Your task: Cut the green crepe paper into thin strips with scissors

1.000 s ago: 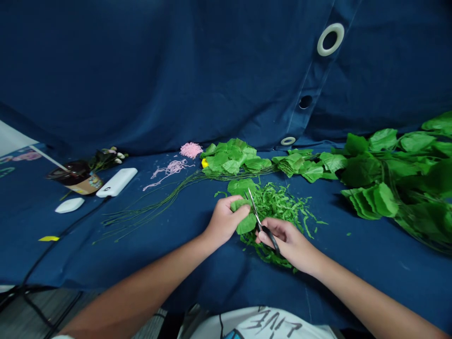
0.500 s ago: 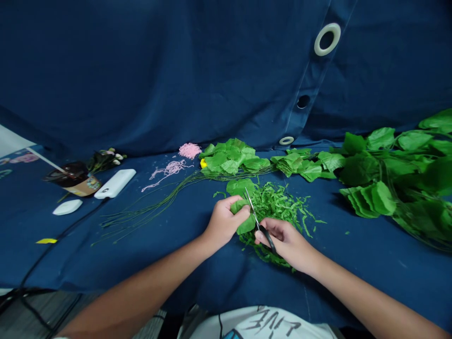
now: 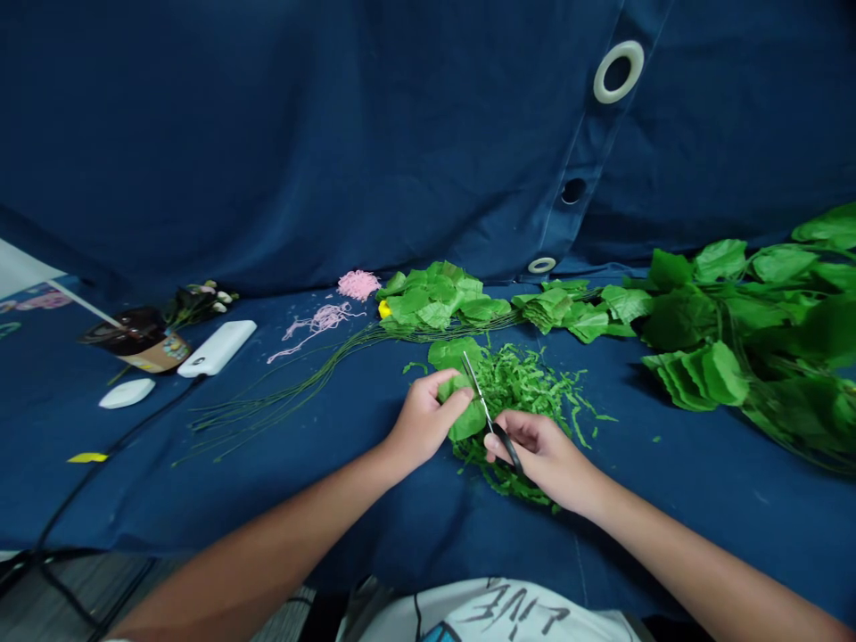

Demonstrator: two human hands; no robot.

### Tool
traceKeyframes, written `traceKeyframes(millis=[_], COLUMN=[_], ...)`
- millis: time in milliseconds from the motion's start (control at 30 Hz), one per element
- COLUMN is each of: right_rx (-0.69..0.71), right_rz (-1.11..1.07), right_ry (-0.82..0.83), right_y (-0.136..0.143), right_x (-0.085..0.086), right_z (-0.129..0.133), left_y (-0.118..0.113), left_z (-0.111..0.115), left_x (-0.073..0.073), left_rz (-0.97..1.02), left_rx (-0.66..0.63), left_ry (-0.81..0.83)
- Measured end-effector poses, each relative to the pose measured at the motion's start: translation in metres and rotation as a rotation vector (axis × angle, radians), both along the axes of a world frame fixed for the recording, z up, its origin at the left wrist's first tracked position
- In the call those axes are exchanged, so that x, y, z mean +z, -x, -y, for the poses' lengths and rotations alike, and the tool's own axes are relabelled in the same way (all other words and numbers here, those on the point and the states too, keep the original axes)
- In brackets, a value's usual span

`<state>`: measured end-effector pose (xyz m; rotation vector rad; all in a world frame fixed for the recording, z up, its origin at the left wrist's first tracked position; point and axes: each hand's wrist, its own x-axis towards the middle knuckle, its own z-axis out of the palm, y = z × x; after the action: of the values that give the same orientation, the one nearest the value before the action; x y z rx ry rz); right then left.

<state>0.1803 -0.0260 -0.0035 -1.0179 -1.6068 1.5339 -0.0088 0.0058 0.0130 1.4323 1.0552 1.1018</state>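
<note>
My left hand (image 3: 428,415) is closed on a round green leaf (image 3: 470,419), pinched between thumb and fingers. In my right hand (image 3: 531,450) are black-handled scissors (image 3: 486,406), their blades pointing up and left beside the leaf. Beneath and behind both hands lies a pile of green shreds (image 3: 528,383). Another flat green leaf (image 3: 449,353) rests just beyond my left fingertips.
Stacked leaves (image 3: 434,299) with long green stems (image 3: 300,383) lie behind. Pink thread (image 3: 359,285) is beside them. Leafy vines (image 3: 709,312) fill the right. A drink cup (image 3: 144,339), a white power bank (image 3: 219,348) and a black cable (image 3: 127,437) are left.
The scissor blades look closer together, and the held leaf shows less above my left thumb. Both hands stay almost in the same place.
</note>
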Motion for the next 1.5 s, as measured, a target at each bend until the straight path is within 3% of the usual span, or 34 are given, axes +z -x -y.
traceKeyframes(millis=[500, 867, 1167, 1333, 1500], right_rx=[0.032, -0.088, -0.164, -0.146, -0.099], right_rz=[-0.012, -0.019, 0.038, 0.068, 0.083], right_ry=[-0.019, -0.053, -0.095, -0.103, -0.081], right_y=[-0.001, -0.004, -0.005, -0.003, -0.003], right_x=[0.002, -0.007, -0.010, -0.008, -0.006], right_z=[0.001, -0.005, -0.004, -0.002, -0.001], left_y=[0.003, -0.001, 0.000, -0.002, -0.001], left_z=[-0.002, -0.001, -0.008, -0.004, -0.003], left_x=[-0.002, -0.001, 0.004, 0.004, 0.001], left_rz=[-0.061, 0.081, 0.288, 0.158, 0.092], left_rx=[-0.057, -0.125, 0.061, -0.004, 0.038], left_ry=[-0.051, 0.086, 0.218, 0.133, 0.073])
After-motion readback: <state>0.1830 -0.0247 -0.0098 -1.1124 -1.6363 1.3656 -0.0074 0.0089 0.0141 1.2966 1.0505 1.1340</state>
